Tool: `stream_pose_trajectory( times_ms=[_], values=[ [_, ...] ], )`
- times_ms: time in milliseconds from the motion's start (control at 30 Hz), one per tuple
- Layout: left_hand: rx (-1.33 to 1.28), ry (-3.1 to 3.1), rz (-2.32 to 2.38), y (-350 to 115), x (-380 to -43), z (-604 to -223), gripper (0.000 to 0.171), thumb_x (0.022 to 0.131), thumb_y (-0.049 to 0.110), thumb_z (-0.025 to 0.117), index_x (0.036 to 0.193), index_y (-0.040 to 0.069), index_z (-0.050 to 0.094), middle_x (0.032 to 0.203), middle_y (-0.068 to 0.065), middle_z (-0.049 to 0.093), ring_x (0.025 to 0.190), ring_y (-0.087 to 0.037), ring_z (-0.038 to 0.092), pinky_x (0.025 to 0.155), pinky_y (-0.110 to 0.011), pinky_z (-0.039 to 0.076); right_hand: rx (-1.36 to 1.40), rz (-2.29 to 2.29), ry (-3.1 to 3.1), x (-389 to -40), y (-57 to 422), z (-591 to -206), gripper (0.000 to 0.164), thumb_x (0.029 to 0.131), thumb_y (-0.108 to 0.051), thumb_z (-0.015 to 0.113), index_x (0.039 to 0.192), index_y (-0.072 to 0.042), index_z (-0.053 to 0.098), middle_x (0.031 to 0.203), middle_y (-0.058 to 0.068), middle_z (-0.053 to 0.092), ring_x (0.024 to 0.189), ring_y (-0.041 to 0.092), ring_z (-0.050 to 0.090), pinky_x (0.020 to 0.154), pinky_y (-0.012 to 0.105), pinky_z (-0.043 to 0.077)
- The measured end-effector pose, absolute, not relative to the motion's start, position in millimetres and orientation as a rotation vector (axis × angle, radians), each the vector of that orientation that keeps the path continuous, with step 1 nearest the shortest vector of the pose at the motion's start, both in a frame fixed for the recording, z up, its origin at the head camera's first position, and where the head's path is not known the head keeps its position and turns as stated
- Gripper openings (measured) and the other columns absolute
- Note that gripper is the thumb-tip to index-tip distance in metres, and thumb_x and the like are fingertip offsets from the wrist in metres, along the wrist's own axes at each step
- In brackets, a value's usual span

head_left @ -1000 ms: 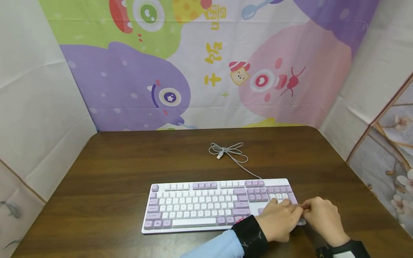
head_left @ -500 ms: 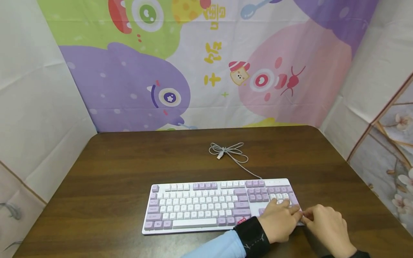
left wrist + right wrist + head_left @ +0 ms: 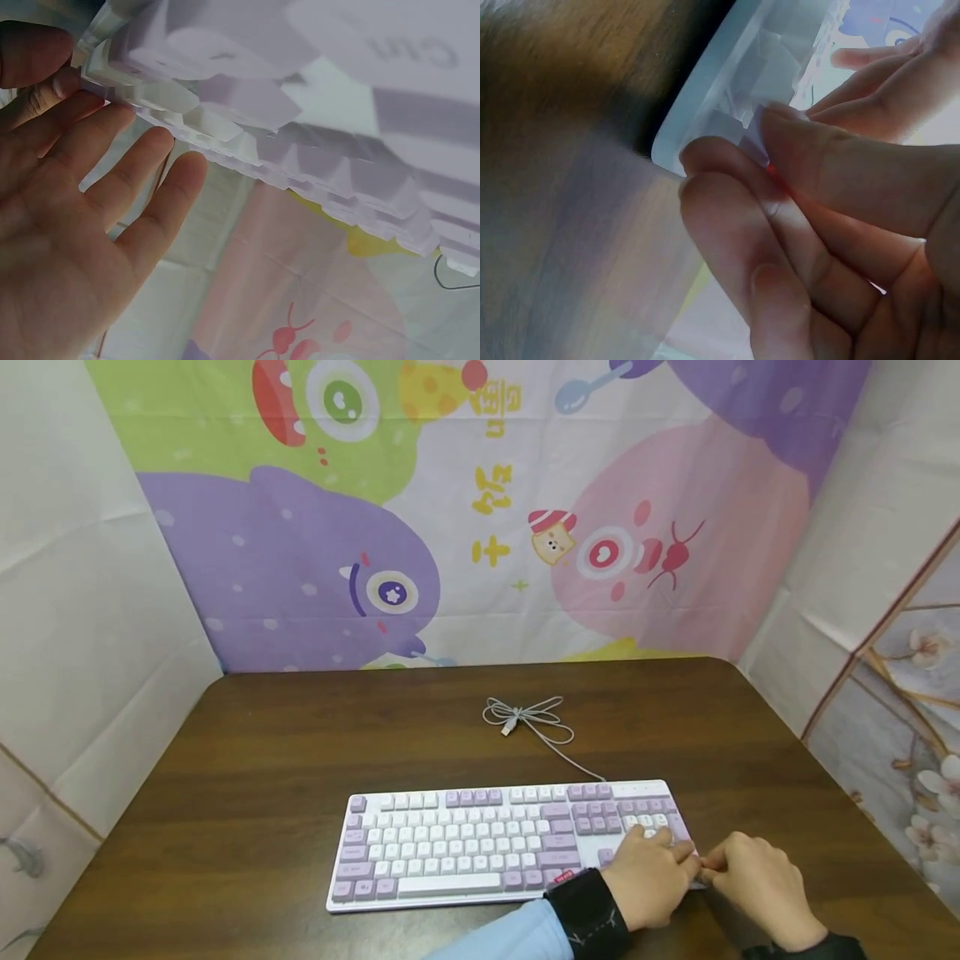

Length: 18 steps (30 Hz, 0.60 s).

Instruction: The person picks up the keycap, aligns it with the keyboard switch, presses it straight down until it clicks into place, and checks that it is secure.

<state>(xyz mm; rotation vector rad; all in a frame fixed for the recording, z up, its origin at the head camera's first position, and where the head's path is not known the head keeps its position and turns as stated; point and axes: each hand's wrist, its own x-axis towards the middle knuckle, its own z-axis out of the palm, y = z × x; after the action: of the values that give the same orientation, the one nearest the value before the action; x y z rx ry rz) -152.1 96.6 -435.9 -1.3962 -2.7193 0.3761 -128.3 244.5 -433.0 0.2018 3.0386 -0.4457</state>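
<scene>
A white and lilac keyboard (image 3: 450,850) lies on the brown table. My left hand (image 3: 648,877) rests over the number pad at its right end; in the left wrist view the fingers reach out fairly straight along the keys. Beside the keyboard's lower right corner is my right hand (image 3: 757,883). Thumb and index finger of that hand pinch a small lilac keycap (image 3: 755,139) at the corner, seen in the right wrist view, with the other fingers curled below. Fingers partly cover the keycap, and whether it has come off its switch cannot be told.
A grey USB cable (image 3: 525,714), tied in a bundle, lies behind the keyboard and runs to its back edge. The wooden table (image 3: 262,760) is bordered by a cartoon-print cloth (image 3: 487,610) at the back and pale hangings at both sides.
Over the last second my right hand has shifted slightly down and to the right, staying at the keyboard's corner. My left hand keeps its place. The head view has tilted a little.
</scene>
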Motion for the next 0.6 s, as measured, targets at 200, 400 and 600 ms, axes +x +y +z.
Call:
stream_pose_trajectory(
  times_ms=[200,400,600],
  values=[
    [-1.405,-2.745,0.387,97.0,-153.8,-431.4,0.067,0.07,0.048,0.074,0.129,0.038,0.045,0.134,0.025,0.045,0.118,0.001,0.042,0.095,-0.026,0.037,0.182,-0.444,3.035,-133.6,247.4,-432.1,0.005,0.069,-0.027,0.076,0.071,-0.023,0.075,0.084,0.014,0.071,0.071,0.038,0.063,0.051,0.048,0.043],
    [-1.407,-2.721,0.419,97.0,-155.6,-430.2,0.064,0.07,0.049,0.073,0.127,0.038,0.046,0.133,0.024,0.045,0.116,0.001,0.042,0.094,-0.025,0.038,0.16,-0.453,3.027,-138.1,249.1,-430.5,0.004,0.068,-0.021,0.076,0.066,-0.023,0.074,0.075,0.007,0.069,0.065,0.024,0.06,0.049,0.043,0.041],
    [-1.407,-2.697,0.439,97.3,-153.2,-438.3,0.062,0.071,0.051,0.072,0.126,0.039,0.046,0.133,0.025,0.045,0.115,0.001,0.043,0.091,-0.025,0.039,0.154,-0.461,2.985,-136.7,248.0,-434.3,0.017,0.069,-0.018,0.074,0.055,-0.022,0.065,0.062,-0.003,0.06,0.057,0.016,0.05,0.048,0.036,0.037]
  ],
)
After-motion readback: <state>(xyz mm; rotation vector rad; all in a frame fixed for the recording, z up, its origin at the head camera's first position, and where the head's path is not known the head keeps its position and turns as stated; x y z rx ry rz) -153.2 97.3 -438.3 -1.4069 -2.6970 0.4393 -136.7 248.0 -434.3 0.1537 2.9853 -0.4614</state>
